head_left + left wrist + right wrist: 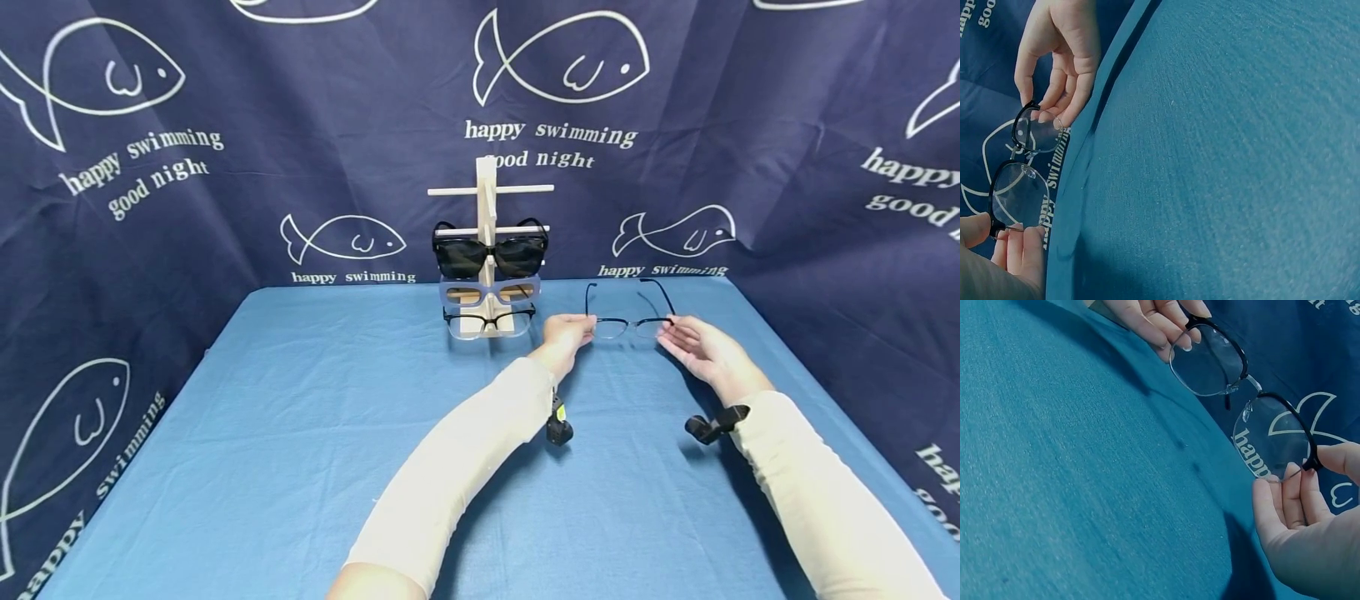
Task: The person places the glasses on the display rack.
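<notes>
A pair of eyeglasses [632, 322] with dark upper rims and clear lenses is held up over the far right of the blue table, its temples unfolded and pointing away. My left hand [564, 340] pinches one outer corner of the frame. At the opposite corner, my right hand [708, 354] grips the other hinge between thumb and fingers. The left wrist view shows thin lower rims on the glasses [1020, 162], with fingertips behind the lens edges. Both lenses of the glasses [1250, 384] also show in the right wrist view, the two hands at either end.
Left of my hands stands a wooden display rack [486, 175] with a bare top rod [525, 189]. Below it hang black sunglasses [491, 252], purple-framed glasses [491, 292] and dark half-rim glasses [490, 322]. A navy fish-print curtain [360, 150] surrounds the blue table [315, 400].
</notes>
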The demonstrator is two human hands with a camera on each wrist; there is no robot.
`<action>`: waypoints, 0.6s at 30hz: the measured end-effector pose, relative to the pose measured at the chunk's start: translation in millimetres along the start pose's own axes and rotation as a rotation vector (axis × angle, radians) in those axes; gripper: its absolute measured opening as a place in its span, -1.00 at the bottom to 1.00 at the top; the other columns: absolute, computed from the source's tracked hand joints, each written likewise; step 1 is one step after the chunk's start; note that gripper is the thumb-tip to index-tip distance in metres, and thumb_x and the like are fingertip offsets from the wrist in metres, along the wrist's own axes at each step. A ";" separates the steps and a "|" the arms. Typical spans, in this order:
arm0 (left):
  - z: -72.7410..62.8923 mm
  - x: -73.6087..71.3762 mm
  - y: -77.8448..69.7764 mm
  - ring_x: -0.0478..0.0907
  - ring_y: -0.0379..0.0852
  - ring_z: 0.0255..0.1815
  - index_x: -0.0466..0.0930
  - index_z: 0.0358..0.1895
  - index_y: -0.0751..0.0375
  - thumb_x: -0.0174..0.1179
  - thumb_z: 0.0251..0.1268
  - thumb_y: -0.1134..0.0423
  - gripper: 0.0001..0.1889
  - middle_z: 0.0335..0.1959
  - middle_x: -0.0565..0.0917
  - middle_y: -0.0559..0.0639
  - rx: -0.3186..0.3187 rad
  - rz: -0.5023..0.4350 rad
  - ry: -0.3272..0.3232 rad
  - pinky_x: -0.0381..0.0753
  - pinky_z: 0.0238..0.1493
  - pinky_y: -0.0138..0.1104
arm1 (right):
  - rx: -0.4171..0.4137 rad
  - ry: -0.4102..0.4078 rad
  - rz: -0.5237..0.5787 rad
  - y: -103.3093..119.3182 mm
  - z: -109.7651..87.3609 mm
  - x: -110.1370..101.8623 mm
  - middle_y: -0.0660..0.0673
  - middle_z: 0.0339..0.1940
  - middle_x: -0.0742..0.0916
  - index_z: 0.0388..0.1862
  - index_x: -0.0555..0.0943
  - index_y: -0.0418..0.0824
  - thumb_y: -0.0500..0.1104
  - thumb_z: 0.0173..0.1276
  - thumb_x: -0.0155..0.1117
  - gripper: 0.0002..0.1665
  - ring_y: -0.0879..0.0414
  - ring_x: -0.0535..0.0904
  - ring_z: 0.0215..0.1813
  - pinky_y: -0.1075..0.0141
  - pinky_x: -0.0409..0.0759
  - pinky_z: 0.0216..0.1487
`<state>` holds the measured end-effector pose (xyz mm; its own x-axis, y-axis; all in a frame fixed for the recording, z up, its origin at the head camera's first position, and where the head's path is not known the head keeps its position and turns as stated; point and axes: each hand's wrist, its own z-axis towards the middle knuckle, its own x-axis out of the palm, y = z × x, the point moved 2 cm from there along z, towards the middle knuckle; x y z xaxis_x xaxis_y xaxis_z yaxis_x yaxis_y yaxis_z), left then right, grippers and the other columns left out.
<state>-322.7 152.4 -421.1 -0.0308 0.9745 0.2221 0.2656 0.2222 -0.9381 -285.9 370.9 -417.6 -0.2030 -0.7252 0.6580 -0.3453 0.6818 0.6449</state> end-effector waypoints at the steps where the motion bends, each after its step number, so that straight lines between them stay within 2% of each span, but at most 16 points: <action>1: -0.6 -0.5 -0.6 0.65 0.18 0.03 0.69 -0.15 0.44 0.24 0.25 0.45 -0.85 -0.14 0.72 0.24 0.001 -0.003 0.002 0.69 0.10 -0.18 | 0.002 0.007 -0.002 0.1 -0.4 0.0 -0.18 -0.37 0.74 -0.39 0.70 -0.31 -0.31 0.47 0.05 -0.69 0.04 0.69 -0.22 0.30 0.65 0.17; 12: -5.5 -4.1 -5.0 0.63 0.15 0.07 0.68 -0.11 0.38 0.26 0.26 0.41 -0.82 -0.13 0.73 0.16 -0.008 -0.008 0.012 0.64 0.18 -0.16 | 0.003 0.061 -0.001 2.0 -6.6 -1.0 -0.18 -0.30 0.73 -0.33 0.68 -0.32 -0.34 0.46 0.06 -0.75 0.02 0.69 -0.17 0.29 0.65 0.16; 18: -9.8 -4.4 -10.9 0.64 0.16 0.06 0.68 -0.09 0.38 0.29 0.24 0.37 -0.79 -0.15 0.73 0.16 -0.002 -0.014 0.027 0.67 0.15 -0.17 | 0.003 0.087 0.017 4.7 -11.1 0.0 -0.20 -0.31 0.72 -0.35 0.67 -0.34 -0.35 0.46 0.06 -0.75 0.00 0.69 -0.18 0.25 0.69 0.08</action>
<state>-316.1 145.5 -409.3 -0.0081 0.9702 0.2420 0.2672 0.2353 -0.9345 -277.3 375.2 -410.1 -0.1289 -0.7020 0.7004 -0.3449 0.6939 0.6321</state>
